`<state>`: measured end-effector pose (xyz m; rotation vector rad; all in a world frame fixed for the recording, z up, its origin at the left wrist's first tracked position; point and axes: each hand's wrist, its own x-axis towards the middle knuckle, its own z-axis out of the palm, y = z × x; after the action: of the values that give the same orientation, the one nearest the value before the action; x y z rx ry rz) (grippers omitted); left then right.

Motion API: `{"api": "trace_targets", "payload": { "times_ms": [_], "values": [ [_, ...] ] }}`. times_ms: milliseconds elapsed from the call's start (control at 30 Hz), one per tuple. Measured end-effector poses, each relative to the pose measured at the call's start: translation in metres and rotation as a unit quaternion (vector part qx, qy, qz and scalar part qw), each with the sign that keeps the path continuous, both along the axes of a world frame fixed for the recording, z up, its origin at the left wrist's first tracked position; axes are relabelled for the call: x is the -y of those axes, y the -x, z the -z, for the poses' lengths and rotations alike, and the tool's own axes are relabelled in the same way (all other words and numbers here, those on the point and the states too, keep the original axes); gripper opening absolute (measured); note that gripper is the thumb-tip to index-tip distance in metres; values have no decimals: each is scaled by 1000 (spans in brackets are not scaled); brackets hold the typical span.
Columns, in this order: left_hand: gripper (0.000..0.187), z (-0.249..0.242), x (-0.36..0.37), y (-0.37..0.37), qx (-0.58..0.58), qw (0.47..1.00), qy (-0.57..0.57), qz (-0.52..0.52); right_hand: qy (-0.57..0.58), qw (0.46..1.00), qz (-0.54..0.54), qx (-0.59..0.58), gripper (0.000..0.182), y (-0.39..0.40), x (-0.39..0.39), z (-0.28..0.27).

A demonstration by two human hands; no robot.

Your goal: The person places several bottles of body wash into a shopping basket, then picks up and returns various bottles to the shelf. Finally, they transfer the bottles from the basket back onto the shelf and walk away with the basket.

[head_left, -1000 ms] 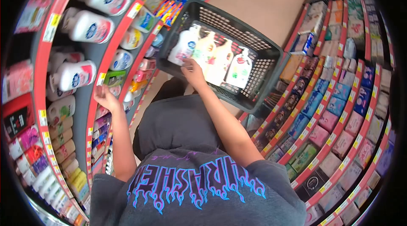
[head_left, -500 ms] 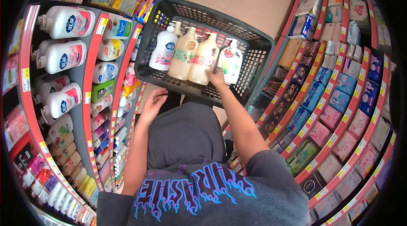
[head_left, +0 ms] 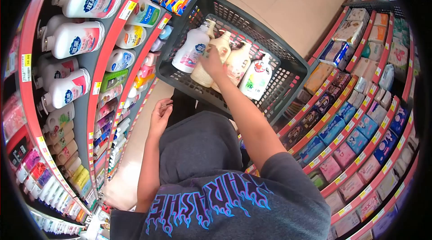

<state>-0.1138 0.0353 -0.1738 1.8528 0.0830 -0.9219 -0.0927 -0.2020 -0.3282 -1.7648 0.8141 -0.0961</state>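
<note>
My right hand [head_left: 213, 62] reaches into a dark plastic shopping basket [head_left: 288, 98]. Its fingers are closed at the upper front of a beige ribbed pump bottle [head_left: 202, 78], covering most of the label. Left of it leans a white pump bottle [head_left: 185, 55] with a blue logo. On the right lie another beige pump bottle [head_left: 237, 64] and a white one with a green-and-red label [head_left: 256, 78]. Part of a further beige bottle shows behind the left pair. Below the basket's near rim, my left hand [head_left: 160, 113] hangs empty, its fingers loosely bent and apart from everything.
Shelves of large white pump bottles [head_left: 78, 39] and smaller bottles [head_left: 120, 60] rise close on my left. To the right, curved shelves hold tissue packs [head_left: 346, 154]. Beyond the basket lies the tiled floor [head_left: 288, 10].
My right hand has moved left, from the right-hand beige bottle to the left-hand one. The basket appears farther right and more tilted in view. My left hand has dropped slightly.
</note>
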Motion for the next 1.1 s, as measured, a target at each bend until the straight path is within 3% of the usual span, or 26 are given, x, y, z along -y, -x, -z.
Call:
{"api": "trace_targets", "payload": {
  "times_ms": [33,167,300,433,500,567,600,700,733,800,833,967,1033,1100],
  "values": [
    [29,2,-2,1,7,1000,2,3,37,999,-36,-14,76,-12,-10,1],
    [31,4,-16,0,27,999,-5,22,97,988,46,-110,99,-53,-41,-11],
    [29,-4,-26,-3,50,999,-3,-19,150,960,46,-234,118,-77,-39,21],
    [29,-8,-41,-9,86,996,-29,-14,176,927,-11,-330,116,-88,-16,38],
    [28,-8,-49,-13,120,992,-28,-25,183,910,-28,-372,112,-99,-14,-3],
    [28,-5,-56,-16,144,989,-20,-40,175,915,2,-362,108,-99,-11,23],
    [28,-5,-58,-17,150,988,-19,-45,127,922,7,-367,102,-100,-12,-4],
    [29,-10,-60,-18,159,986,-15,-56,148,938,1,-313,100,-86,-2,10],
    [29,-12,-58,-18,159,985,-13,-61,184,956,17,-229,94,-75,-1,16],
    [29,-11,-53,-18,155,986,1,-66,102,993,23,-51,88,-51,13,42],
    [29,-8,-50,-17,146,987,12,-67,134,990,32,20,85,-39,11,39],
    [42,-11,-24,-15,138,990,18,-18,208,973,57,87,81,-15,-7,-48],
    [57,-32,0,-15,259,962,-58,61,191,976,74,73,81,-3,-26,-122],
    [78,-47,21,-12,359,932,-43,43,187,978,53,75,82,9,-41,-169]
  ]
}}
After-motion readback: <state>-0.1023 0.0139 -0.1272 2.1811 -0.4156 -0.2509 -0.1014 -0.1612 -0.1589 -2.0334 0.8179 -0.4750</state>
